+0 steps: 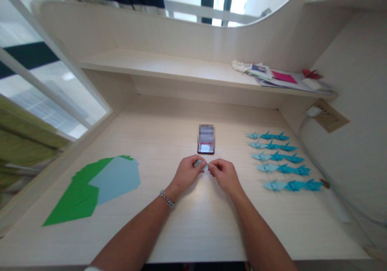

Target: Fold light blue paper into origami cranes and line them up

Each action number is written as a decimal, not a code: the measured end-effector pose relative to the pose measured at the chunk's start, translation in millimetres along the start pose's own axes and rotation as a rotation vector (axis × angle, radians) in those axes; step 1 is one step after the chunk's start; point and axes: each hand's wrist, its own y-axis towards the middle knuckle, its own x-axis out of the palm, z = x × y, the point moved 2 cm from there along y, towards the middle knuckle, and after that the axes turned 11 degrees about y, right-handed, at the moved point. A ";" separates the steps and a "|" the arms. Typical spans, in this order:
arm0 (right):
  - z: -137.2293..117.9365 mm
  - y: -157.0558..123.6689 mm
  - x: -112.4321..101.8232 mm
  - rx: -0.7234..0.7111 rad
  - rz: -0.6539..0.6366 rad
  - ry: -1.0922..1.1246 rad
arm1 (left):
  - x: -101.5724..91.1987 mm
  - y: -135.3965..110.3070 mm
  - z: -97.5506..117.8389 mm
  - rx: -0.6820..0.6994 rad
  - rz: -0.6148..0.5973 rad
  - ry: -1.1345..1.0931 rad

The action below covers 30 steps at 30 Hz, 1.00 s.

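Observation:
Near the middle of the desk, a small piece of folded light-blue paper (198,164) is pinched between my two hands. My left hand (188,170), with a chain bracelet at its wrist, has its thumb and fingers closed on the paper's left part. The fingertips of my right hand (224,173) close on its right end. Most of the paper is hidden by my fingers, so its folded shape is unclear. Just beyond the hands lies a phone (206,148) with its screen lit and partly blurred.
Rows of blue folded paper cranes (276,155) line the right side. Fanned green sheets (75,194) and light-blue sheets (119,180) lie at left. Papers (261,71) rest on the shelf (169,66). A cable (314,158) runs from a wall socket (329,116).

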 end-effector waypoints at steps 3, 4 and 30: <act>0.6 0.5 0.3 0.010 -0.008 0.010 | -1.0 0.4 -3.9 0.002 0.031 0.033; 0.5 0.7 0.1 0.005 -0.001 0.009 | -1.0 0.5 -5.2 0.004 0.038 0.044; -10.2 -0.4 -3.5 0.007 -0.020 -0.165 | 0.0 -3.8 1.4 0.064 -0.019 0.212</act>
